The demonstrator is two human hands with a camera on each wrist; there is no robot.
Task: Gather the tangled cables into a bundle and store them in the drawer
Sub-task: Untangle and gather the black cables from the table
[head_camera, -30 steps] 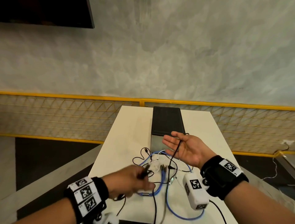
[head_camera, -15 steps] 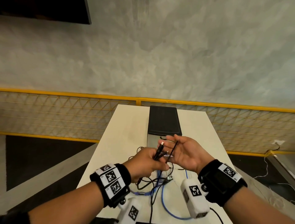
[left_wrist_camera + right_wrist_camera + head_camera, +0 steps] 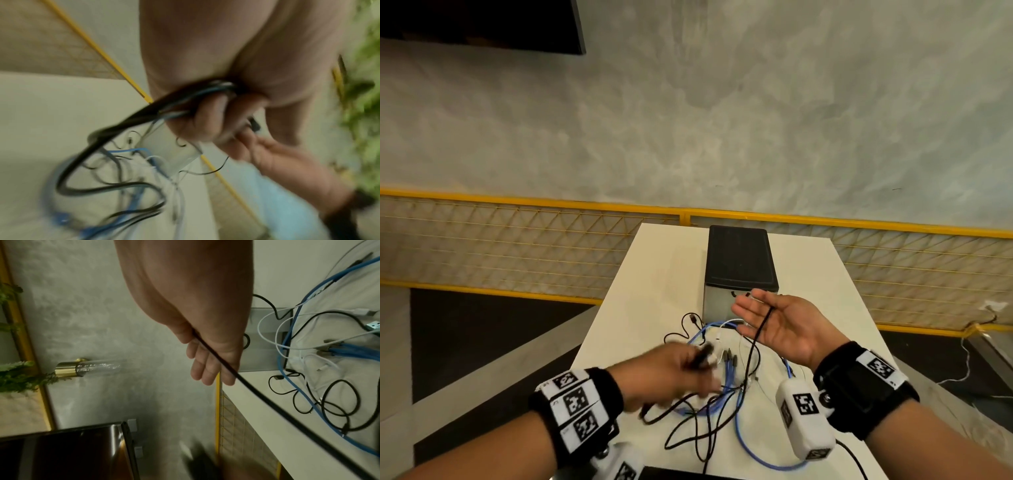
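Left hand [image 3: 671, 373] dropped back, clutching cables [image 3: 726, 387]; right hand [image 3: 780, 325] flat under black strand. Hands apart, bundling unfinished, drawer [image 3: 739, 267] unused.

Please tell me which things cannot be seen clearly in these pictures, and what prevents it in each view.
- Left hand: motion blur in the head and left wrist views; which cables it grips is unclear.
- Drawer box: its front is partly hidden by the right hand; open or closed cannot be told.
- Black cable across the right palm: the thumb is not visible, so a pinch cannot be confirmed.
- Blue cable: its ends are lost in the tangle.
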